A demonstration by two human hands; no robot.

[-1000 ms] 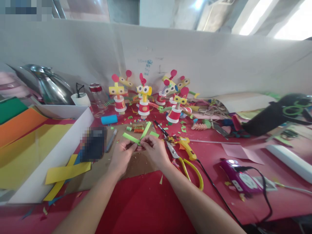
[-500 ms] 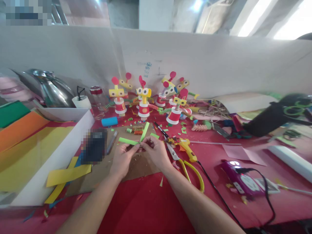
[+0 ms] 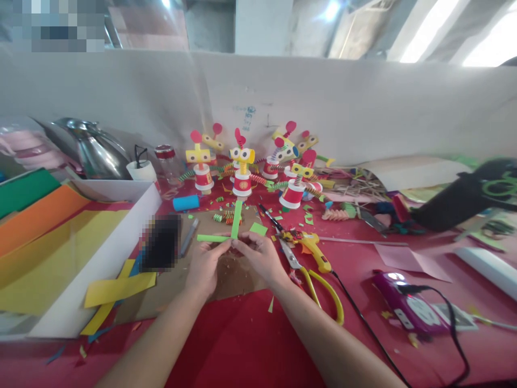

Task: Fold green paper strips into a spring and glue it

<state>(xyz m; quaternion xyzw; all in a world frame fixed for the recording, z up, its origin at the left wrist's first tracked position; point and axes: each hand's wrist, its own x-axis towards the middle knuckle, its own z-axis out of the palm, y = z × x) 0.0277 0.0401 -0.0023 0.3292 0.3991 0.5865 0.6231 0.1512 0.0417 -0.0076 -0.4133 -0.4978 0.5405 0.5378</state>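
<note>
Two bright green paper strips [image 3: 237,220] meet at a corner, one pointing away from me and the other to the left. My left hand [image 3: 205,264] pinches them near that corner. From the other side my right hand [image 3: 260,256] grips the same corner, thumb close to the left thumb. Below the hands lies a brown cardboard sheet [image 3: 238,277]. Folded paper springs [image 3: 230,217] rest just beyond the strips, and a green paper piece [image 3: 258,229] lies by my right fingers. The exact joint is partly hidden by my fingertips.
Yellow-handled scissors [image 3: 323,291] and a yellow glue gun [image 3: 317,250] lie right of my hands. Several paper-cup figures [image 3: 242,183] stand behind. A white box [image 3: 100,264] with coloured paper is at left; a purple device [image 3: 407,307] with a cable sits at right.
The upright green strip has swung from a rightward slant to nearly straight away from me, and the left strip lies more level. Both hands still hold the corner; the view has shifted slightly.
</note>
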